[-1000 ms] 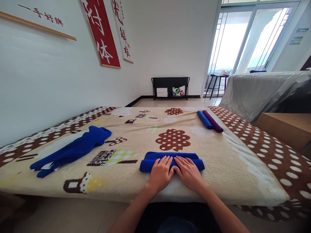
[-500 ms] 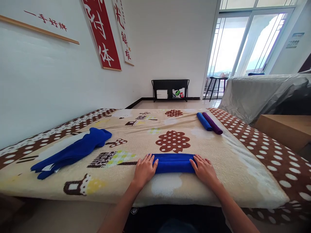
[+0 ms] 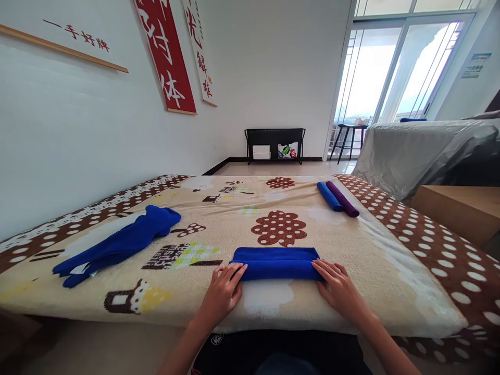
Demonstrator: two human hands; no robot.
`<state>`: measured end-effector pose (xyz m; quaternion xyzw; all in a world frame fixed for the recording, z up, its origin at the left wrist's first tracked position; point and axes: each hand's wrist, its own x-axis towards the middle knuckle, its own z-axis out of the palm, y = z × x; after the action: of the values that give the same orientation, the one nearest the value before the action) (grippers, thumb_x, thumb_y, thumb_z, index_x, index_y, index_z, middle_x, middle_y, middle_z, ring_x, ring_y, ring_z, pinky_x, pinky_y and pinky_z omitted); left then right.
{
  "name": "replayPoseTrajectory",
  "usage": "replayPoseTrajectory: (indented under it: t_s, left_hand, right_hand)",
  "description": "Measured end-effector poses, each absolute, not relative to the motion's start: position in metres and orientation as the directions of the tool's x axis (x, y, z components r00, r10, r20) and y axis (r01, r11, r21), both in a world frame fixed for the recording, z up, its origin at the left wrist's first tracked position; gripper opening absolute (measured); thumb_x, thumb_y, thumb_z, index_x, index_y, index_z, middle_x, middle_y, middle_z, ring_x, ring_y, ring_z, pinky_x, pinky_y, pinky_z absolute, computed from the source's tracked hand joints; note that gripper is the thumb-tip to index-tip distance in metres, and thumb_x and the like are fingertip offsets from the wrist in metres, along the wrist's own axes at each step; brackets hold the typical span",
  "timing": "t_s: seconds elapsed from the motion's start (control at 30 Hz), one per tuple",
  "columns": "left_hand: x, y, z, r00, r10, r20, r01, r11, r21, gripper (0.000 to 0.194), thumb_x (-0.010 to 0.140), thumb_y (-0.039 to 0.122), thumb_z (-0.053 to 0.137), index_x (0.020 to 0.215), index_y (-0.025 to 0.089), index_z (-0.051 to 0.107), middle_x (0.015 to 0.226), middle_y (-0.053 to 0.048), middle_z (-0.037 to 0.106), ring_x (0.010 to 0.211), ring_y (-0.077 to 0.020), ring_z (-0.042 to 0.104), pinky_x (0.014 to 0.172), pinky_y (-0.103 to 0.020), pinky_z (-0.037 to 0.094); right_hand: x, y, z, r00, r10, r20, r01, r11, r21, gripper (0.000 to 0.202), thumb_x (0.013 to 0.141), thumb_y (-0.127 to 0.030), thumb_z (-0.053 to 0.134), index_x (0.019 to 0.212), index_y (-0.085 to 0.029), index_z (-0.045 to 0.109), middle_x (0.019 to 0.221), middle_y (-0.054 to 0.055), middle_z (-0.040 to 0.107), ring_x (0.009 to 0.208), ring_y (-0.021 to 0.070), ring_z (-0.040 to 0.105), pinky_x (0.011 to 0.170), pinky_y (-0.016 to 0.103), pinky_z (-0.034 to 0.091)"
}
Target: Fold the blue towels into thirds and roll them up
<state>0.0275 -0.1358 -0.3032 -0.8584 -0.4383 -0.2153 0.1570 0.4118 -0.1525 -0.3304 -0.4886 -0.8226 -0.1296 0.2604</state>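
A blue cloth (image 3: 278, 270), partly rolled, lies at the near side of the bed with a flat strip showing beyond its roll. My left hand (image 3: 226, 285) grips the left end of the roll, fingers bent over the top and thumb low at the near side. At the right end, my right hand (image 3: 336, 284) has its fingers curled over the roll and its thumb below. To the left lies a crumpled blue cloth (image 3: 121, 245) with a white label. Two finished rolls, one blue (image 3: 328, 196) and one purple (image 3: 342, 199), rest side by side at the far right.
A patterned blanket (image 3: 375, 276) with brown dotted borders covers the bed. A cardboard box (image 3: 457, 208) and plastic-covered furniture (image 3: 422, 146) stand on the right. By the far wall is a black rack (image 3: 274, 137), with a stool (image 3: 349, 136) near the glass door.
Both hands have pulled back from the cloth's far edge to the near roll. The far strip of cloth is now uncovered, and the thumbs have dropped to the near side.
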Motion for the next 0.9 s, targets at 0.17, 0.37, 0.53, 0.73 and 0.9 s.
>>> replayPoseTrajectory:
  t_s: [0.17,0.37,0.53,0.73,0.9]
  left_hand:
    - [0.031,-0.126,-0.299,0.462,0.748,0.477,0.848,-0.529,0.008,0.052,0.082,0.005,0.044,0.130,0.022,0.055,0.126,-0.009,0.064,0.117,-0.0248,0.056,0.098,-0.043,0.034]
    - [0.050,-0.110,-0.293,0.385,0.782,0.491,0.883,-0.467,0.051,0.045,0.075,0.004,0.047,0.114,0.021,0.061,0.112,-0.008,0.068,0.108,-0.0266,0.060,0.094,-0.044,0.036]
    - [0.058,-0.116,-0.277,0.399,0.794,0.460,0.897,-0.442,-0.015,0.027,0.074,0.004,0.047,0.091,0.019,0.062,0.092,-0.008,0.068,0.092,-0.0267,0.061,0.091,-0.046,0.036]
    - [0.064,-0.128,-0.266,0.415,0.818,0.399,0.904,-0.420,-0.080,0.029,0.075,0.002,0.043,0.088,0.019,0.063,0.087,-0.008,0.067,0.089,-0.0268,0.062,0.095,-0.050,0.035]
    - [0.106,-0.126,-0.269,0.545,0.749,0.376,0.822,-0.566,-0.064,0.053,0.076,0.002,0.045,0.125,0.017,0.057,0.119,-0.013,0.064,0.113,-0.0272,0.057,0.103,-0.045,0.034]
  right_hand:
    - [0.402,-0.142,-0.331,-0.335,0.748,0.573,0.888,0.454,-0.074,0.046,0.083,-0.014,0.048,0.127,-0.022,0.058,0.127,0.007,0.064,0.118,0.0227,0.059,0.101,0.042,0.039]
    - [0.394,-0.130,-0.321,-0.253,0.778,0.576,0.896,0.412,-0.163,0.037,0.078,-0.013,0.050,0.110,-0.023,0.064,0.110,0.005,0.070,0.104,0.0220,0.062,0.096,0.039,0.040]
    - [0.393,-0.136,-0.304,-0.223,0.830,0.512,0.900,0.377,-0.219,0.025,0.078,-0.016,0.051,0.097,-0.022,0.065,0.094,0.005,0.070,0.093,0.0218,0.062,0.092,0.038,0.040]
    - [0.387,-0.148,-0.293,-0.249,0.884,0.396,0.916,0.348,-0.202,0.026,0.083,-0.017,0.047,0.101,-0.021,0.065,0.096,0.006,0.069,0.094,0.0234,0.061,0.093,0.042,0.040]
    - [0.343,-0.141,-0.293,-0.347,0.804,0.483,0.866,0.472,-0.164,0.058,0.077,-0.008,0.045,0.133,-0.020,0.053,0.131,0.009,0.060,0.120,0.0246,0.053,0.107,0.043,0.035]
